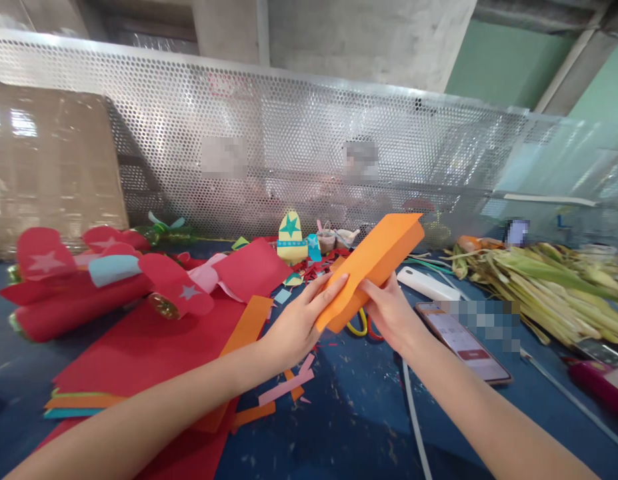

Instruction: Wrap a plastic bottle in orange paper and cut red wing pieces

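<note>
A folded sheet of orange paper is held up above the blue table between both hands. My left hand grips its lower left end, fingers lying over the upper face. My right hand pinches its near edge, with the thumb against the paper. Scissors with yellow and red handle loops lie below the paper, partly hidden by it and my right hand. Under my left forearm are stacked red sheets and an orange strip. Pink and orange paper scraps lie near my left wrist.
Red paper airplanes stand at the left. A yellow paper piece with a green star is at the back. On the right are a phone, a white long tool, a pale cable and corn husks. Perforated metal sheeting stands behind.
</note>
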`<state>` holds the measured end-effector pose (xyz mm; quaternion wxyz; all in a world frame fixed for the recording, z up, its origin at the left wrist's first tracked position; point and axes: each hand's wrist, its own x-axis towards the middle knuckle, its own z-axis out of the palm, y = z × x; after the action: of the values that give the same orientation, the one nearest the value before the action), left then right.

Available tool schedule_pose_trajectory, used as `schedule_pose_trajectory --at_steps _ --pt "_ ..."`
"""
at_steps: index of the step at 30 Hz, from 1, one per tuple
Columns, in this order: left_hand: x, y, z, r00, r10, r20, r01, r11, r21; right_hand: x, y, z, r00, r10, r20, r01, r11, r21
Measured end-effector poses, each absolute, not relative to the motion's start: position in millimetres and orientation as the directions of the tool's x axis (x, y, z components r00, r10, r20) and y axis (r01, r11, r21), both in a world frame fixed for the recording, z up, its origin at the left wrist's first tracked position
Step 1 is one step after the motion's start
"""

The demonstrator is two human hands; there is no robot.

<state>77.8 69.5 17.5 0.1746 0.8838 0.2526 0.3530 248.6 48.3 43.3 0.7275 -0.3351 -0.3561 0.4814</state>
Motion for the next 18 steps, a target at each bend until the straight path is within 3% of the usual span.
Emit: schedule_pose_trajectory --at_steps 18 --pt "82.7 54.3 19.5 0.63 0.551 0.547 0.565 -0.809 0.165 238.5 42.5 40.8 0.249 0.964 0.097 -0.555 0.224 -0.801"
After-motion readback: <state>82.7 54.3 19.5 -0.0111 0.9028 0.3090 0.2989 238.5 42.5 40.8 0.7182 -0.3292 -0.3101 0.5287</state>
